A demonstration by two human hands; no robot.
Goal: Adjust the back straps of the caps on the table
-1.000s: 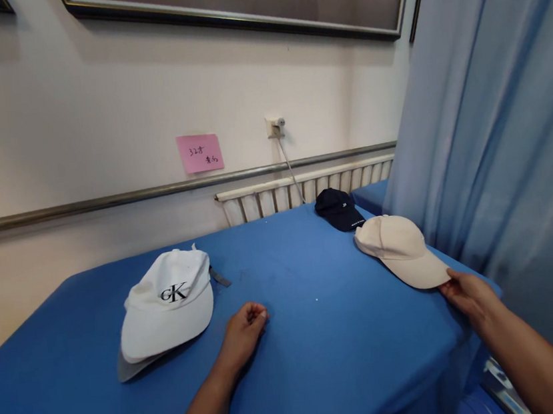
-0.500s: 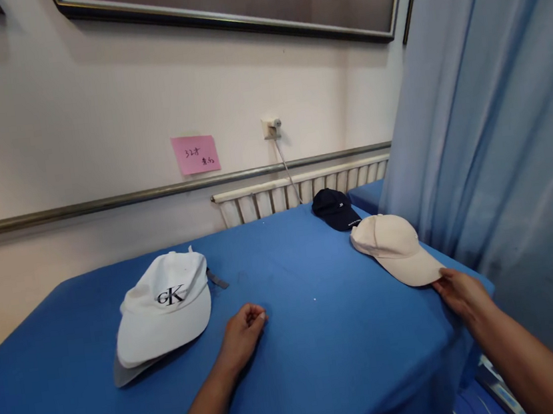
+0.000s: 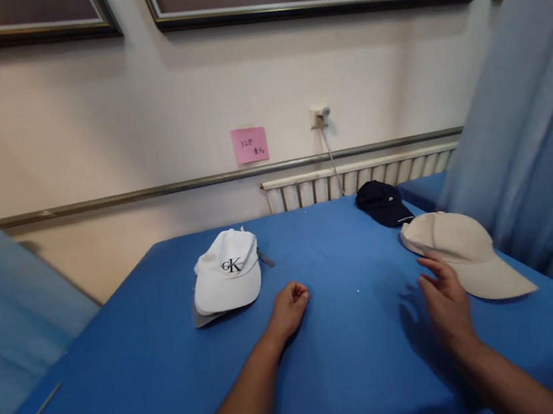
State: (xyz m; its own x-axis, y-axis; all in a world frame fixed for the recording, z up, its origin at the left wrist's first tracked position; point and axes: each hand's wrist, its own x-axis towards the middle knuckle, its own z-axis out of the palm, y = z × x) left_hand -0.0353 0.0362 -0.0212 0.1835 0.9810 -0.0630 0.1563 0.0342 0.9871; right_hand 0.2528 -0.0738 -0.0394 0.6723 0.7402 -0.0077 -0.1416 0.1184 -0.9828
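Head view is showing a moment between grips: the right hand (image 3: 445, 300) is hovering over the blue cover (image 3: 347, 373), blurred, with its shadow falling just left of its fingers. Those fingers are curving loosely, thumb and forefinger standing apart and pinching nothing that shows. Just beyond and to the right of them, the beige baseball cap (image 3: 462, 238) is lying crown up, its brim pointing right and toward the viewer. The fingertips are overlapping the cap's near edge in this view, and whether they are touching it one cannot tell; a gap seems likelier. Farther off, behind the beige cap, the navy cap (image 3: 379, 202) is resting with its brim close beside it.

The left hand (image 3: 289, 309) is resting on the cover, fingers curling in and pressing together near the thumb, apparently around nothing. Left of those fingers and slightly beyond, the white "CK" cap (image 3: 229, 273) is sitting over a grey brim (image 3: 201, 319), with a grey strap (image 3: 265, 258) trailing toward the hand.

Judging by this pose, the right hand is being free rather than carrying anything; gripping the beige cap would be calling for wider fingers, a short reach rightward and a pinch on the brim
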